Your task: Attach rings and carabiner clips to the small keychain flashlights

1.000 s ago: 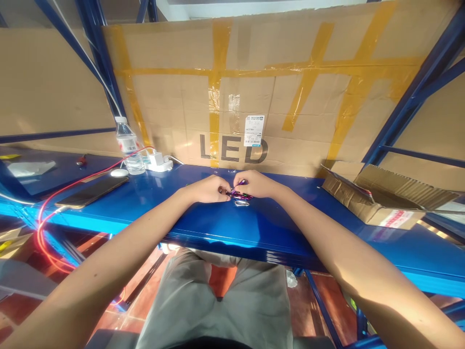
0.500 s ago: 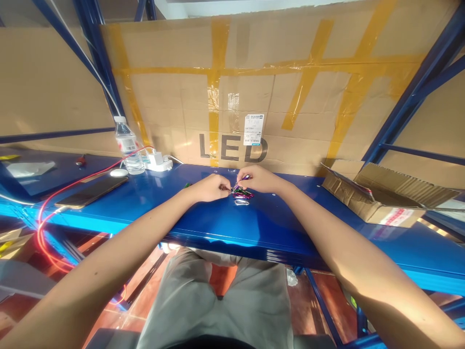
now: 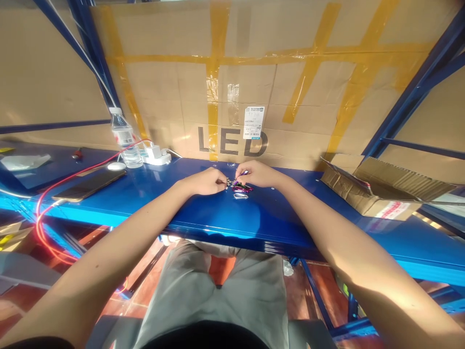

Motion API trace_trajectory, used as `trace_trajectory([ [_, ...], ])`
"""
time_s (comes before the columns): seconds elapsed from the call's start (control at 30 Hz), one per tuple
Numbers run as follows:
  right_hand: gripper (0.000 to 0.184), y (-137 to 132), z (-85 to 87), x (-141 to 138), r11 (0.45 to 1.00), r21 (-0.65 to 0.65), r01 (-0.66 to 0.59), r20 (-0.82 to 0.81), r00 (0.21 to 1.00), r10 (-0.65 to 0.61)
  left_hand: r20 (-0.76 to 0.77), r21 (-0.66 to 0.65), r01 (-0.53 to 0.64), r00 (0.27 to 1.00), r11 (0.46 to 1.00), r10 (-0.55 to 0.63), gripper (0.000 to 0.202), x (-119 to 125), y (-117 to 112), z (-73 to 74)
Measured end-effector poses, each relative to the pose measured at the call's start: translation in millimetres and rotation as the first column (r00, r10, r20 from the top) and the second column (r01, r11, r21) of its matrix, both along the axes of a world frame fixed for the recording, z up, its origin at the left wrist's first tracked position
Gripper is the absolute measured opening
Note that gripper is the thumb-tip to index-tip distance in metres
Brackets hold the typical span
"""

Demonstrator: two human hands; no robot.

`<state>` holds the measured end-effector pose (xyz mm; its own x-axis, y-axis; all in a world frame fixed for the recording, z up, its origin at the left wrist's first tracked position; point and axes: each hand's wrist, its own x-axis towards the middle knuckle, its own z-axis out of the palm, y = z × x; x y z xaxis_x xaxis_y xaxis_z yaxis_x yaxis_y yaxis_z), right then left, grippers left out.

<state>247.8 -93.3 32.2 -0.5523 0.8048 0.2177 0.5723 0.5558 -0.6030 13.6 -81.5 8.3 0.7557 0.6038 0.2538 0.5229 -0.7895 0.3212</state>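
Note:
Over the blue tabletop (image 3: 203,213) both of my hands work close together. My right hand (image 3: 256,173) pinches a small purple carabiner (image 3: 244,172) between thumb and fingers. My left hand (image 3: 209,181) is closed at the fingertips around small metal pieces (image 3: 228,182), too small to make out clearly. Just below the hands lie several shiny carabiners, among them a pink one (image 3: 242,188) and a silver one (image 3: 240,196). Part of this little pile is hidden by my fingers.
At left stand a water bottle (image 3: 126,138), a white power strip with plug (image 3: 157,156) and a phone (image 3: 89,185) with a red cable. An open cardboard box (image 3: 366,194) sits at right. A large taped cardboard sheet (image 3: 167,97) rises behind.
My left hand has drawn slightly left, away from the right, and metal pieces now show between them. The whole view has shifted slightly upward in the frame.

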Motion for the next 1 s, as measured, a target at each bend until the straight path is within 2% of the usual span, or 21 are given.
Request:
trace_trajectory([
  [0.17, 0.011, -0.8, -0.4, -0.2, 1.0, 0.011, 0.002, 0.0, 1.0, -0.002, 0.026, -0.008, -0.062, 0.998, 0.998, 0.062, 0.014, 3.4, -0.6, -3.5],
  [0.27, 0.01, 2.2, -2.0, 0.6, 1.0, 0.021, -0.01, -0.006, 1.0, 0.011, 0.053, -0.02, -0.012, 0.998, 1.0, 0.013, 0.023, 4.1, 0.8, -5.9],
  [0.4, 0.01, 6.1, -3.6, 2.0, 0.999, 0.032, -0.029, -0.015, 0.999, 0.03, 0.06, -0.015, 0.051, 0.997, 0.999, -0.05, 0.021, 2.1, 5.4, -7.7],
  [0.53, 0.01, 5.7, -3.1, 2.0, 0.999, 0.037, -0.027, -0.014, 1.0, 0.028, 0.047, -0.009, 0.049, 0.998, 0.999, -0.049, 0.018, 0.6, 8.3, -7.7],
  [0.77, 0.01, 7.4, -3.9, 3.0, 0.999, 0.024, -0.028, -0.003, 1.0, 0.028, 0.062, -0.096, 0.031, 0.998, 0.995, -0.025, 0.015, 0.1, 6.8, -5.6],
  [0.87, 0.009, 12.4, -6.0, 4.5, 0.999, 0.003, -0.055, -0.041, 0.998, 0.055, 0.13, -0.143, 0.004, 0.991, 0.99, 0.015, 0.014, 0.4, 6.8, -5.9],
  [1.0, 0.009, 12.8, -3.9, 4.4, 0.996, -0.066, -0.062, -0.128, 0.99, 0.053, 0.32, -0.158, -0.001, 0.946, 0.987, 0.052, 0.015, 1.8, 8.5, -6.0],
])
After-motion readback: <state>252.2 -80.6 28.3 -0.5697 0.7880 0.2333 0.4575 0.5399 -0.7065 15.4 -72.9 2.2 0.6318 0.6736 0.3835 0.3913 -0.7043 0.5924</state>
